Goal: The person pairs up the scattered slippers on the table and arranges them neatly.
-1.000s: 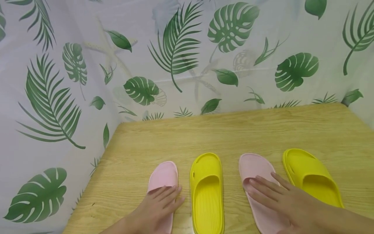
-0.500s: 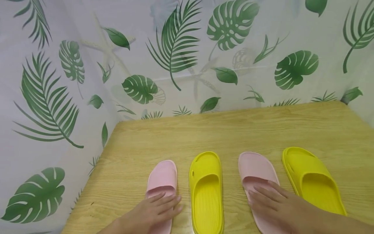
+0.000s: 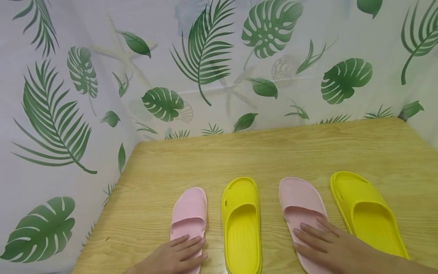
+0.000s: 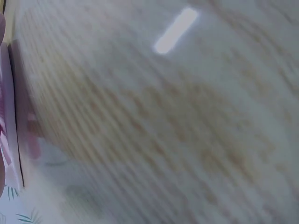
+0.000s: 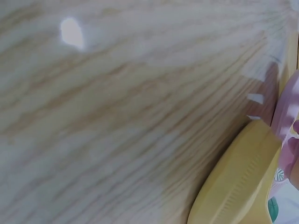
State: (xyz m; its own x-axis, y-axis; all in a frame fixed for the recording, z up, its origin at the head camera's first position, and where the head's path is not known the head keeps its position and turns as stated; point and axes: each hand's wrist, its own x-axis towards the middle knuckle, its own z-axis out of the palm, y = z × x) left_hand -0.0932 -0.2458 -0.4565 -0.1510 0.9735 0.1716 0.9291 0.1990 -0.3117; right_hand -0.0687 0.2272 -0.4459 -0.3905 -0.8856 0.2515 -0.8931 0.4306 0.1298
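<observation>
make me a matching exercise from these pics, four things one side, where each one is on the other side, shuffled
1. left hand
2. right hand
3. wood-grain table
4. leaf-print sheet

A. behind the table
B. over the leftmost pink slipper
C. under all four slippers
D. over the pink slipper with yellow on both sides

Pairs: 1-B, 2-D, 3-C, 4-A

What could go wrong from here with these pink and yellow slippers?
The colours alternate, so the left pink slipper could get paired with the left yellow slipper. The right grip lies straight-fingered over the right pink slipper, so a pull might slip. A sideways move might also nudge the nearby right yellow slipper.
</observation>
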